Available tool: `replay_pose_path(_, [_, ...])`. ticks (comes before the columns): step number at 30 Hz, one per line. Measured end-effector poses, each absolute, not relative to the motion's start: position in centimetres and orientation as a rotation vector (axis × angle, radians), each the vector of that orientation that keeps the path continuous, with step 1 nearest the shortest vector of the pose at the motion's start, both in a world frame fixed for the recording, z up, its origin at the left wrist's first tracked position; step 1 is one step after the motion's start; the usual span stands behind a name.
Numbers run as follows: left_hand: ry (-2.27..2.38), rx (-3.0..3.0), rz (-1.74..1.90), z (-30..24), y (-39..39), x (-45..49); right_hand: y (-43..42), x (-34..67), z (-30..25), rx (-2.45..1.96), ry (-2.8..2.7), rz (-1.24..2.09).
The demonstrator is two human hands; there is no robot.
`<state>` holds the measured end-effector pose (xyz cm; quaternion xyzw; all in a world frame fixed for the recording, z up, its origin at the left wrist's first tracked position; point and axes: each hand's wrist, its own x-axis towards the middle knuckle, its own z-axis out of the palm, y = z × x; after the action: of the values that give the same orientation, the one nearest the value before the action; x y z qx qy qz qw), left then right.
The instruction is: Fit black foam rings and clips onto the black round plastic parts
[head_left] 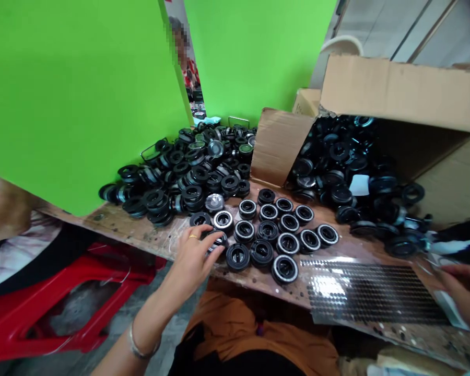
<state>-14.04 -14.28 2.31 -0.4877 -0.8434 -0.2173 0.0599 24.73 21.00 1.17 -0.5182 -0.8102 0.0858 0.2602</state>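
My left hand [194,256], with a ring and a bracelet, has its thumb and fingers closed around a round black part [218,240] at the left end of a group. The group is several similar round parts [288,243] standing on the table, many with a silvery ring on top. At the right edge my right hand [464,292] is blurred; its fingers are pinched on a thin shiny tool [429,263] that looks like tweezers. Left of that hand lies a clear sheet [368,292] with rows of small dark pieces.
A large heap of black round parts [191,177] lies at the back left. More spill from a cardboard box [399,91] on its side at the right. Green panels [82,94] stand behind. At left are a person's sleeve [15,250] and a red stool [74,303].
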Motion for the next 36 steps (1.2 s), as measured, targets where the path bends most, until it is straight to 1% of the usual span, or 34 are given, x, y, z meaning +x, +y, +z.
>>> replay_pose_path(2, [-2.554,-1.554,-0.673,2.4,-13.0,-13.0,18.5,20.1,2.5,-1.121,-2.316,0.16])
replay_pose_path(6, [-2.537,-1.614,-0.656,2.3,-10.3,-11.5,12.6,10.0,3.2,-0.397,-2.462,0.4])
replay_pose_path(8, [-2.538,-1.611,-0.638,2.1,-9.3,-11.3,10.7,6.3,2.3,-0.212,-2.515,0.43])
replay_pose_path(10, [-2.548,-1.599,-0.623,2.0,-8.6,-11.2,9.9,4.0,1.1,-0.119,-2.562,0.384])
replay_pose_path(15, [-2.577,-1.585,-0.581,1.9,-7.7,-11.3,10.0,2.2,-0.5,-0.056,-2.638,0.282])
replay_pose_path(24, [-2.542,-1.661,-0.549,2.0,-6.8,-11.1,10.4,2.0,0.3,0.05,-2.688,0.301])
replay_pose_path(29, [-2.537,-1.667,-0.514,2.0,-6.5,-10.9,11.1,2.3,0.0,-0.027,-2.691,0.218])
replay_pose_path(36, [-2.481,-1.704,-0.354,2.2,-5.8,-11.1,10.0,1.9,0.7,-0.121,-2.725,0.242])
